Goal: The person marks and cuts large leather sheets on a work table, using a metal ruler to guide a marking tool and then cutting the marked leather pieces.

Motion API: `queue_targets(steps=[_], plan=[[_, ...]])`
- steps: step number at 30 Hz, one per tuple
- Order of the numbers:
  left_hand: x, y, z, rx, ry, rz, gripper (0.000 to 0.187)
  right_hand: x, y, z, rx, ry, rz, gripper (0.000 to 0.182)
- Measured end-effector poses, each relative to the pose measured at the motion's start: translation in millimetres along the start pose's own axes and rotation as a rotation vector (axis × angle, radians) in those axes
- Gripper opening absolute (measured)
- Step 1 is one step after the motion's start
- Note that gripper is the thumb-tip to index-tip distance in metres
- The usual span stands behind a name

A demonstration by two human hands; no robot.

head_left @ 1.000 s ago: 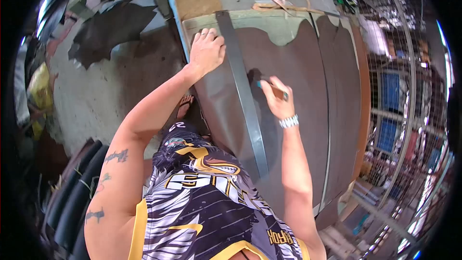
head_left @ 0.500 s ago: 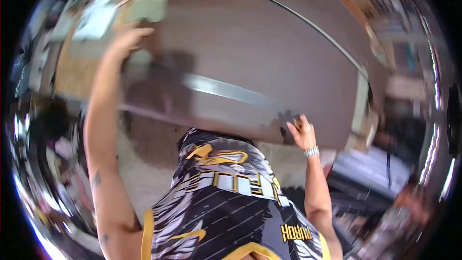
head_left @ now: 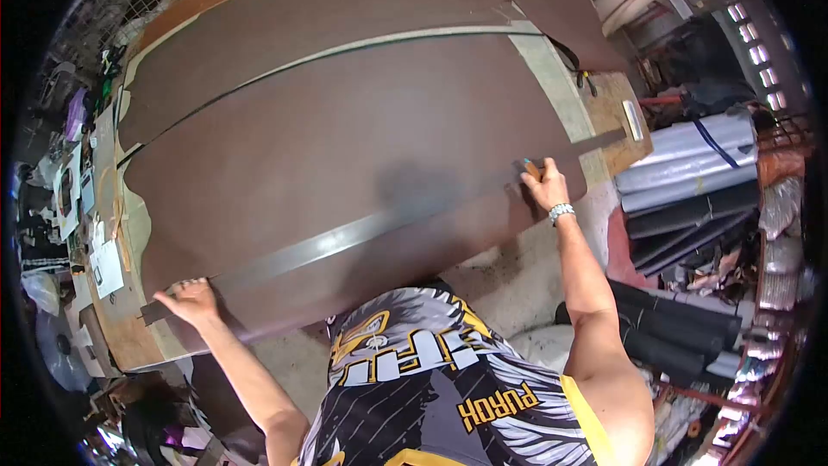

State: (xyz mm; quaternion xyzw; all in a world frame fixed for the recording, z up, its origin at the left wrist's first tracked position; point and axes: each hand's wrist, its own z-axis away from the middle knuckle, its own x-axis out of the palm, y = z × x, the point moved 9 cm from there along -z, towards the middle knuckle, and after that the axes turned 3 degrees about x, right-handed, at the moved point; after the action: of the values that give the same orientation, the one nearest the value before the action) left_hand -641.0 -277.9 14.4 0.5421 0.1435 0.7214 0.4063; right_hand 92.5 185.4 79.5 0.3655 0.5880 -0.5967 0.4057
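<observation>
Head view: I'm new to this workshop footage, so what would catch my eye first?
A big dark brown sheet covers most of the table. A long metal straightedge lies across it; the left hand presses one end, while the right hand holds a small tool by the other. Rolled material is stacked at right.

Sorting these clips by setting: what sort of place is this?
Probably a leather or upholstery workshop: big brown sheets on a worktable, a long metal ruler, and rolls of material stacked nearby.

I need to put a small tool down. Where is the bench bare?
Bare wood shows at the far right corner, beyond the brown sheet. The left edge is crowded with papers. The left hand pins the metal straightedge; the right hand works along it.
</observation>
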Motion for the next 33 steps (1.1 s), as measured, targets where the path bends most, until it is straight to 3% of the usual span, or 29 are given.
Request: queue_targets(steps=[3,7,9,12,13,14,15,17,19,23,24,26,28,29,31,33], plan=[[36.2,-91.2,52.6,-0.136,-0.221,-0.078,0.062,-10.4,57.4,-67.9,0.107,0.033,0.096,0.061],[68.8,-204.2,100.9,-0.393,-0.088,-0.108,0.043,-11.4,99.9,-141.4,0.081,0.068,0.121,0.062],[93.3,-196.8,102.3,-0.325,-0.03,-0.212,0.036,-25.5,63.6,-144.0,-0.162,0.261,0.419,0.054],[133.4,-150.7,87.4,-0.183,-0.107,-0.432,0.031,-36.2,6.9,-119.4,-0.119,0.202,0.031,0.048],[152.2,-130.1,90.7,-0.114,-0.107,-0.492,0.029,-6.4,8.3,-109.7,-0.047,-0.031,-0.194,0.052],[176.0,-110.4,101.3,-0.097,-0.164,-0.488,0.029,12.2,-22.6,-61.3,0.252,-0.377,-0.646,0.06],[198.4,-90.9,114.1,-0.083,-0.226,-0.485,0.03,44.9,-39.8,-19.1,0.417,-0.748,-0.747,0.08],[226.1,-55.1,131.2,0.036,-0.198,-0.431,0.039,113.5,-66.4,56.2,0.618,-1.25,-1.178,0.098],[222.2,-18.1,122.5,0.1,-0.242,-0.456,0.045,121.3,-97.5,66.8,0.493,-1.196,-1.507,0.109],[204.2,27.3,123.9,0.242,-0.178,-0.622,0.044,139.3,-96.1,10.9,0.68,-0.578,-2.097,0.084],[189.2,32.0,113.6,0.21,-0.198,-0.553,0.043,141.2,-91.2,0.6,0.72,-0.465,-2.128,0.053],[143.9,54.6,77.8,0.192,-0.191,-0.36,0.043,173.5,-69.8,-9.1,0.783,-0.421,-2.028,0.037],[157.5,53.3,93.6,0.151,-0.042,-0.167,0.045,169.7,-71.7,-10.3,0.805,-0.427,-1.954,0.02],[148.9,48.8,91.6,0.103,0.057,-0.085,0.045,154.2,-87.1,-7.1,0.792,-0.432,-1.922,0.02],[69.5,79.0,24.7,0.126,0.076,-0.189,0.046,129.1,-123.7,-0.3,0.768,-0.456,-1.861,0.021],[41.6,111.2,-7.7,0.187,0.11,-0.361,0.051,109.2,-147.8,6.9,0.753,-0.484,-1.77,0.023]])
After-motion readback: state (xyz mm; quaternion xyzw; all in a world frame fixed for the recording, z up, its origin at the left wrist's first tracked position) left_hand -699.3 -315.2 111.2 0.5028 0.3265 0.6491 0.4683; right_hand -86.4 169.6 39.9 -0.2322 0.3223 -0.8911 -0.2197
